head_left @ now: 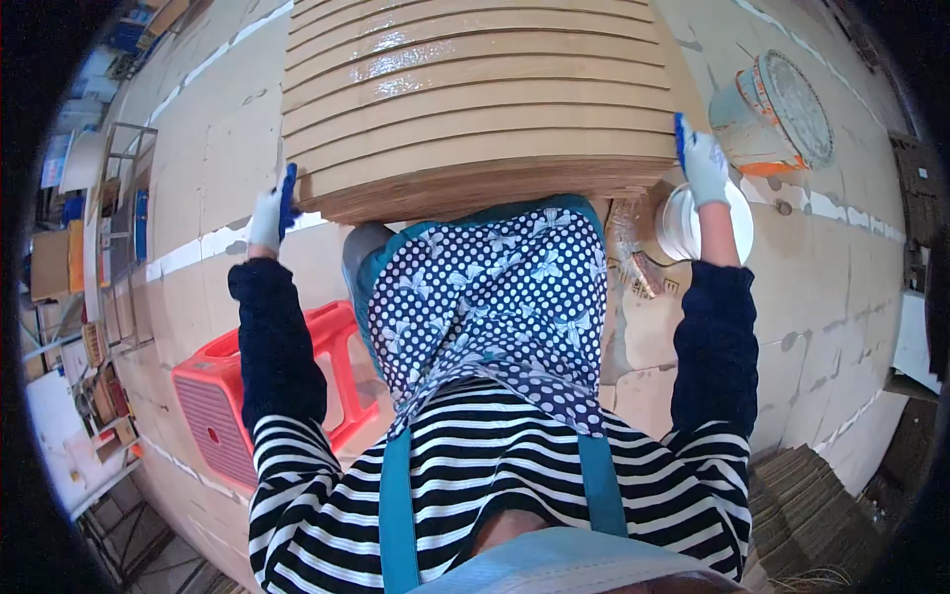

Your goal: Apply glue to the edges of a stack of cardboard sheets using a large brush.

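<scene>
A thick stack of brown cardboard sheets lies in front of my knees, fanned so that their edges form stepped rows. Shiny, wet-looking patches show on the far rows. My left hand, in a white glove with a blue palm, is at the stack's near left corner, its fingers stretched out along the side. At the right side edge, a little farther away, my right hand wears the same kind of glove, with fingers extended. Both palms face the stack; whether they press on it I cannot tell. Neither hand appears to grip anything.
A red plastic stool lies at my left. Right of the stack stand a white bucket and a stained, lidded pail. Cardboard piles lie at the lower right; metal racks stand far left.
</scene>
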Tool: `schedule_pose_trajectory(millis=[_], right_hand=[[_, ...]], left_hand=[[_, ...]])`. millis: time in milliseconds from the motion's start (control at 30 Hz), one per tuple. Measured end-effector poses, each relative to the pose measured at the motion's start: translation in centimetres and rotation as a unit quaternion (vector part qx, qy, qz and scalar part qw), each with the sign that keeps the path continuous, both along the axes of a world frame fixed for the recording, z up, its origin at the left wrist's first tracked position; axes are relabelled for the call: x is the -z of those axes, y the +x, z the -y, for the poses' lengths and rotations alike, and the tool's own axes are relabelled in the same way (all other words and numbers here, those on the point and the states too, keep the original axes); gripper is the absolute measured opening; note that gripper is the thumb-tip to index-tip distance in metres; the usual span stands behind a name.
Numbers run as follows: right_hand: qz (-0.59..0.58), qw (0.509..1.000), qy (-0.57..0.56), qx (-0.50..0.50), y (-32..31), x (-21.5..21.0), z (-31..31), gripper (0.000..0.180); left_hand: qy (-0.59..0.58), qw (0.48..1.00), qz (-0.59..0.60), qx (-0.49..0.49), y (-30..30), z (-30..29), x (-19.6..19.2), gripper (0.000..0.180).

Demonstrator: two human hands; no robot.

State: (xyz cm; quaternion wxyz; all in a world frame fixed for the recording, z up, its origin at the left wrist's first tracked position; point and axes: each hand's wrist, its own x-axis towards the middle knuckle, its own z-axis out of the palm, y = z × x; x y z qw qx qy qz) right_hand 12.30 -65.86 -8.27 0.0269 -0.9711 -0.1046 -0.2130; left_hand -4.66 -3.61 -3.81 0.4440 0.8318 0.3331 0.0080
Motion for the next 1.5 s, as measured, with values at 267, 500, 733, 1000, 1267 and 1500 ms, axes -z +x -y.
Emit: schedule_pose_trajectory(millis=[267,500,733,1000,1267,1500], right_hand=[[-0.327,0.911,0.204,0.146,-1.9,-10.9,-4.4,0.043],[-0.073,0.773,0.630,-0.004,-1.1,-2.3,-5.6,0.049],[-0.011,0.944,0.307,0.123,1.1,1.2,-4.9,0.036],[-0.068,0.969,0.166,0.170,2.5,0.2,-6.5,0.041],[-0.263,0.896,0.349,0.083,1.0,-2.2,-0.5,0.053],[-0.233,0.962,0.056,0.128,-0.4,-6.5,-5.0,0.057]], left_hand=[[0.274,0.943,-0.112,0.154,-1.0,-3.5,-3.2,0.038],[0.050,0.921,0.386,-0.020,-0.4,-3.8,4.7,0.028],[0.115,0.931,0.291,-0.191,3.2,1.3,4.4,0.034],[0.325,0.935,0.058,-0.128,3.5,1.0,2.6,0.048],[0.183,0.982,-0.032,-0.023,0.3,-1.8,0.2,0.054],[0.273,0.944,-0.172,0.071,0.2,0.3,-4.5,0.044]])
